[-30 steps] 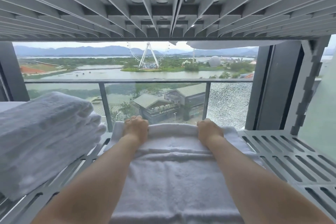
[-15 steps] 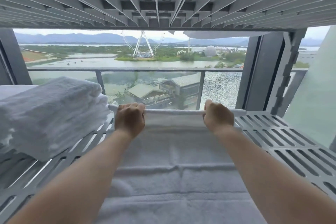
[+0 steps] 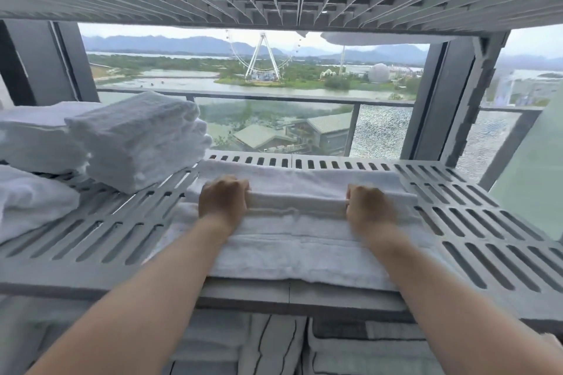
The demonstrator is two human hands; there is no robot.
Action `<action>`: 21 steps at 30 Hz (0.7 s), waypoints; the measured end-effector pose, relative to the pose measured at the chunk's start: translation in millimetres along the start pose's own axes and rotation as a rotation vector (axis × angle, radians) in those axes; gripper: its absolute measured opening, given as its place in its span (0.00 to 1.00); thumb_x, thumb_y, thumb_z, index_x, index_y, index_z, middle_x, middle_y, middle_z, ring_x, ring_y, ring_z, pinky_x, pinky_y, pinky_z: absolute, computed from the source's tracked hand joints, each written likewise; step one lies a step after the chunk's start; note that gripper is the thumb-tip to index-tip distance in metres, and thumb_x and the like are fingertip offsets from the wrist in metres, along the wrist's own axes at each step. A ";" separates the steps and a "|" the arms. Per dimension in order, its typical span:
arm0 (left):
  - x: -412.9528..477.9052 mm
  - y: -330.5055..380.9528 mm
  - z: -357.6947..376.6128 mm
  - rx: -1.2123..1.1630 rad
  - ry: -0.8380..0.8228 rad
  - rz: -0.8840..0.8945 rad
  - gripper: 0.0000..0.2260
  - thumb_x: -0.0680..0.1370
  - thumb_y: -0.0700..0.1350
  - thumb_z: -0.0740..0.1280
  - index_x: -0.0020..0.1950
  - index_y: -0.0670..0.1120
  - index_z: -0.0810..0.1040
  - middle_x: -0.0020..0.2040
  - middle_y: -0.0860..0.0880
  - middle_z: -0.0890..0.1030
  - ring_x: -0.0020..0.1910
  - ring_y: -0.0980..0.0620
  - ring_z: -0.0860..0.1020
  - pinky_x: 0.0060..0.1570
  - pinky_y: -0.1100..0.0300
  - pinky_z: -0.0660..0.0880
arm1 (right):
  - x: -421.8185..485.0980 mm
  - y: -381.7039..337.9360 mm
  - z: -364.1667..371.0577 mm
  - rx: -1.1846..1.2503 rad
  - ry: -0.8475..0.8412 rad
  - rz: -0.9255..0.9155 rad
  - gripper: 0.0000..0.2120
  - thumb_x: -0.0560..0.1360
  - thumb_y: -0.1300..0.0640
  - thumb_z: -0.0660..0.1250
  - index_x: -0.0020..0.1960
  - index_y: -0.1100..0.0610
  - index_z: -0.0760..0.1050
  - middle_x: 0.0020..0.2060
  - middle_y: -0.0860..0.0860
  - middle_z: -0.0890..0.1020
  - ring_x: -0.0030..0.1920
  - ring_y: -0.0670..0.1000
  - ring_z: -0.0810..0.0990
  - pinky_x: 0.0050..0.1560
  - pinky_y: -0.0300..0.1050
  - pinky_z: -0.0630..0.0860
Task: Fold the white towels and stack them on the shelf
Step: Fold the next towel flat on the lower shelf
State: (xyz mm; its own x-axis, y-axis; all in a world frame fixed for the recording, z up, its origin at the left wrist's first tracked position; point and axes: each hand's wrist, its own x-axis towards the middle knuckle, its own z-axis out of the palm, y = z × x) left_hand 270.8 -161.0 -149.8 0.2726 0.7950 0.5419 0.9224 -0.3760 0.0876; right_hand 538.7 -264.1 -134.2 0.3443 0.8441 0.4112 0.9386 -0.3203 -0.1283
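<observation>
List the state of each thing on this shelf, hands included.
white towel, lying across the slotted shelf, partly folded.
left hand, gripping its raised fold.
right hand, gripping the same fold, blurred.
folded towel stack, resting on the shelf's left, untouched.
crumpled towel, unfolded, at the left edge.

The person's arms are bare along all their visible length, the left forearm (image 3: 146, 298) entering from the bottom left of the frame and the right forearm (image 3: 441, 298) from the bottom right, ending mid-frame in a bare left hand (image 3: 224, 202) and a motion-blurred right hand (image 3: 367, 207).
</observation>
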 end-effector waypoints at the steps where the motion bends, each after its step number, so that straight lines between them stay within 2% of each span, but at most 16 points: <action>1: -3.9 0.6 0.0 -0.033 0.023 -0.017 0.10 0.76 0.40 0.62 0.48 0.51 0.83 0.44 0.49 0.80 0.46 0.45 0.78 0.45 0.54 0.66 | -4.9 1.0 2.8 0.003 0.031 -0.015 0.12 0.75 0.66 0.60 0.54 0.58 0.79 0.48 0.57 0.82 0.51 0.59 0.80 0.48 0.49 0.79; 5: -9.1 2.1 -5.6 -0.139 0.094 -0.034 0.11 0.74 0.37 0.64 0.46 0.49 0.84 0.43 0.48 0.80 0.45 0.43 0.79 0.46 0.53 0.70 | -10.2 4.4 4.9 0.076 0.159 -0.016 0.12 0.72 0.69 0.61 0.48 0.60 0.80 0.43 0.59 0.82 0.49 0.59 0.78 0.45 0.48 0.78; 8: -11.4 4.2 -10.4 -0.151 0.213 0.029 0.08 0.71 0.36 0.68 0.43 0.47 0.84 0.41 0.47 0.81 0.42 0.42 0.79 0.45 0.52 0.74 | -10.8 4.3 3.5 0.131 0.299 0.015 0.09 0.70 0.71 0.63 0.43 0.62 0.80 0.39 0.60 0.82 0.47 0.61 0.78 0.43 0.49 0.76; 10: -13.0 3.1 -11.2 -0.144 0.239 0.060 0.06 0.70 0.37 0.70 0.41 0.46 0.85 0.40 0.48 0.80 0.42 0.43 0.78 0.45 0.51 0.75 | -13.4 5.8 4.9 0.121 0.298 0.030 0.10 0.69 0.70 0.63 0.42 0.61 0.81 0.38 0.60 0.82 0.46 0.61 0.77 0.42 0.49 0.75; 13: -11.9 4.1 -8.2 -0.137 0.098 0.029 0.10 0.72 0.38 0.66 0.43 0.47 0.86 0.44 0.49 0.82 0.48 0.43 0.79 0.50 0.52 0.75 | -14.8 9.5 7.9 0.081 0.181 0.093 0.11 0.71 0.64 0.62 0.45 0.56 0.83 0.40 0.57 0.83 0.50 0.60 0.77 0.43 0.48 0.73; 15: -11.8 4.2 -5.9 -0.128 0.045 0.016 0.11 0.73 0.39 0.64 0.45 0.48 0.87 0.46 0.50 0.82 0.50 0.44 0.78 0.51 0.53 0.75 | -15.8 11.0 7.2 0.015 0.168 0.093 0.10 0.71 0.60 0.64 0.44 0.54 0.84 0.39 0.56 0.83 0.50 0.60 0.77 0.46 0.48 0.73; 21: -10.6 3.0 -7.8 -0.068 -0.015 -0.060 0.14 0.72 0.38 0.62 0.46 0.48 0.86 0.48 0.51 0.82 0.50 0.46 0.79 0.48 0.54 0.76 | -16.3 4.3 0.8 -0.141 0.168 0.003 0.13 0.72 0.52 0.64 0.39 0.59 0.84 0.36 0.53 0.81 0.46 0.57 0.75 0.51 0.51 0.72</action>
State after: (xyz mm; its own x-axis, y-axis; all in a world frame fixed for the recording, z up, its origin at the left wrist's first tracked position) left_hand 268.5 -174.2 -148.8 0.2216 0.8241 0.5212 0.9168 -0.3581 0.1765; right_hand 537.2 -278.8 -142.2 0.3273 0.7634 0.5569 0.9210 -0.3894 -0.0074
